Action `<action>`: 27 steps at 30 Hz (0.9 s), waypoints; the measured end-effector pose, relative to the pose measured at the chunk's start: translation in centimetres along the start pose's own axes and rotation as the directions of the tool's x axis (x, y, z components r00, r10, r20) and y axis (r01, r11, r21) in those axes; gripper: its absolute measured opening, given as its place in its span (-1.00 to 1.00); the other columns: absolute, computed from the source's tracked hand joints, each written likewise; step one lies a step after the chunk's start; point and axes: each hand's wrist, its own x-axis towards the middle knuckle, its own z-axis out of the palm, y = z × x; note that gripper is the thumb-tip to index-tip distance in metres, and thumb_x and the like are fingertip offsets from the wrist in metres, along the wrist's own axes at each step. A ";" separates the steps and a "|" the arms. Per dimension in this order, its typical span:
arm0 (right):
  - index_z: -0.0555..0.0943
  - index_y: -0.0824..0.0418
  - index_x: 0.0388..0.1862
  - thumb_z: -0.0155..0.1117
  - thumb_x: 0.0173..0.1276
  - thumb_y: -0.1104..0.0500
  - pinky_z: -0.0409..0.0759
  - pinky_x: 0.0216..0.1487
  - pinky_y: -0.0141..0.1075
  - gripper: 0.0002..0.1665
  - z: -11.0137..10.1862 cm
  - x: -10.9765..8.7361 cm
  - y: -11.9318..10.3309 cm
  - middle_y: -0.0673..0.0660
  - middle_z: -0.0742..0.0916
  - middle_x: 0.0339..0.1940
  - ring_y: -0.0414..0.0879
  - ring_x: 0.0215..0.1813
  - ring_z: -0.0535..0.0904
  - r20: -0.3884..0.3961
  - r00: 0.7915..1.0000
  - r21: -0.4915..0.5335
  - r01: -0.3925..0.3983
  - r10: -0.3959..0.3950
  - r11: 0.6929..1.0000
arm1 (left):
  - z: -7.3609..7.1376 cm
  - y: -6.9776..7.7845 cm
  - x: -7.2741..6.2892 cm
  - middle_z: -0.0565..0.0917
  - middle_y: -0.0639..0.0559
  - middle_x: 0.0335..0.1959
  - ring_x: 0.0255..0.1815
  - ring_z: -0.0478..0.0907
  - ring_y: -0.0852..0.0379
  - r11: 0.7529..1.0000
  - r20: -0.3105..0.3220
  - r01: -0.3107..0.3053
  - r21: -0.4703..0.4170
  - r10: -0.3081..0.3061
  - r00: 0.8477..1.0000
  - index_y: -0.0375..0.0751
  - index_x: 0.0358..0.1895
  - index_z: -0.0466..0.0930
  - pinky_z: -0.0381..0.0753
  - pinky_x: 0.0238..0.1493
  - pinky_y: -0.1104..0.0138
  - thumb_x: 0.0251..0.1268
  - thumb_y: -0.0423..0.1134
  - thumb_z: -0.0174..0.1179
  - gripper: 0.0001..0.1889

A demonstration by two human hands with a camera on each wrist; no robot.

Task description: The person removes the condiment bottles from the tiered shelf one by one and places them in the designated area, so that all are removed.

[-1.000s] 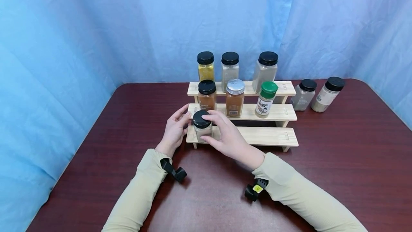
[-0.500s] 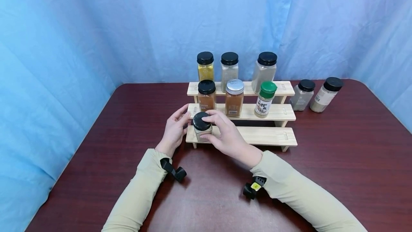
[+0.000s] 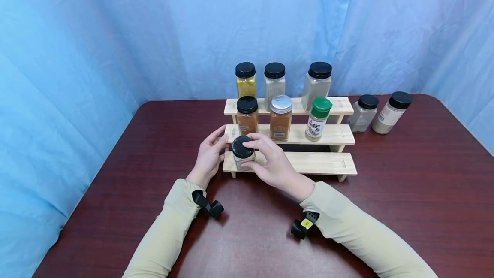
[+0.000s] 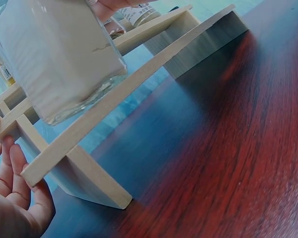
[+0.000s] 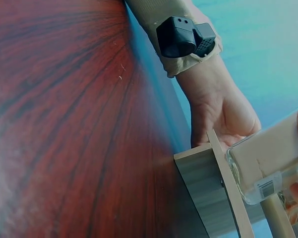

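A square glass spice jar (image 3: pixel 241 148) with a black lid and pale powder is at the left end of the bottom tier of a wooden three-tier rack (image 3: pixel 308 164). My right hand (image 3: pixel 273 165) holds this jar between thumb and fingers from the right side. Seen in the left wrist view, the jar's base (image 4: pixel 84 104) is right at the shelf board, its body leaning a little. My left hand (image 3: pixel 208 155) grips the left end of the rack, thumb over the middle tier's end and other fingers against the lower board.
On the middle tier stand a black-lidded brown jar (image 3: pixel 247 119), a silver-lidded jar (image 3: pixel 281 119) and a green-capped bottle (image 3: pixel 317 119). Yellow (image 3: pixel 246 85), grey (image 3: pixel 275 87) and larger grey (image 3: pixel 317 87) jars line the top tier. Two more jars (image 3: pixel 362 115) stand right of the rack.
The jar's lid has dipped slightly toward the front, with my right hand still holding it. My left hand stays in place at the rack.
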 end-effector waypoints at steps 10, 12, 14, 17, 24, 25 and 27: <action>0.52 0.31 -0.09 0.55 -0.18 0.45 0.53 0.11 -0.26 -0.40 -1.2 -0.3 0.0 0.37 0.61 -0.01 0.17 0.01 0.58 -0.033 0.999 0.021 0.009 -0.008 1.000 | 0.0 -0.1 0.1 0.49 0.15 -0.38 -0.41 0.43 0.28 1.000 -0.015 0.005 0.000 -0.005 1.000 -0.09 0.36 0.35 0.43 -0.48 0.47 0.44 -0.30 0.01 -0.55; 0.52 0.31 -0.09 0.54 -0.18 0.46 0.48 0.14 -0.37 -0.40 -1.7 -0.5 0.0 0.37 0.60 -0.01 0.17 0.00 0.57 -0.037 0.999 0.037 0.013 -0.011 0.999 | 0.0 -0.1 0.1 0.49 0.15 -0.38 -0.42 0.43 0.29 1.000 -0.016 0.004 0.004 -0.004 1.000 -0.10 0.36 0.34 0.43 -0.48 0.47 0.44 -0.30 0.01 -0.55; 0.52 0.32 -0.09 0.54 -0.19 0.47 0.44 0.16 -0.46 -0.39 -2.1 -0.6 0.1 0.38 0.60 -0.01 0.17 -0.01 0.57 -0.041 0.999 0.046 0.016 -0.014 0.999 | 0.0 -0.2 0.1 0.49 0.15 -0.38 -0.42 0.43 0.29 1.000 -0.018 0.006 0.007 -0.006 1.000 -0.09 0.36 0.34 0.42 -0.48 0.47 0.44 -0.29 0.02 -0.55; 0.53 0.33 -0.10 0.54 -0.23 0.49 0.41 0.17 -0.51 -0.38 -2.9 -1.0 0.3 0.39 0.61 -0.03 0.19 -0.02 0.57 -0.043 0.999 0.054 0.020 -0.017 0.998 | -0.1 -0.2 0.2 0.49 0.16 -0.38 -0.40 0.44 0.26 1.000 -0.013 0.004 0.012 -0.004 1.000 -0.09 0.37 0.33 0.41 -0.49 0.47 0.44 -0.28 0.02 -0.54; 0.55 0.37 -0.11 0.53 -0.33 0.53 0.39 0.19 -0.52 -0.34 -4.6 -2.0 0.9 0.41 0.62 -0.03 0.21 -0.05 0.57 -0.052 0.999 0.025 0.016 -0.015 1.000 | 0.0 0.0 0.0 0.48 0.15 -0.40 -0.39 0.44 0.24 1.000 -0.010 -0.005 0.005 0.005 1.000 -0.10 0.37 0.33 0.39 -0.49 0.48 0.44 -0.30 0.01 -0.55; 0.55 0.37 -0.11 0.53 -0.33 0.53 0.38 0.19 -0.52 -0.34 -4.8 -2.2 1.0 0.41 0.62 -0.03 0.21 -0.05 0.56 -0.051 0.999 0.022 0.012 -0.011 1.000 | 0.0 0.0 0.0 0.48 0.15 -0.41 -0.39 0.44 0.25 1.000 -0.011 -0.004 0.003 0.004 1.000 -0.10 0.36 0.34 0.39 -0.49 0.48 0.43 -0.30 0.01 -0.55; 0.56 0.37 -0.10 0.54 -0.27 0.49 0.37 0.21 -0.52 -0.37 -5.3 -2.4 1.0 0.42 0.62 -0.02 0.21 -0.03 0.56 -0.047 0.999 0.020 0.003 -0.002 1.000 | 0.0 -0.1 0.1 0.49 0.15 -0.40 -0.39 0.44 0.24 1.000 -0.010 -0.002 0.000 0.002 1.000 -0.10 0.36 0.34 0.41 -0.49 0.47 0.44 -0.31 0.01 -0.55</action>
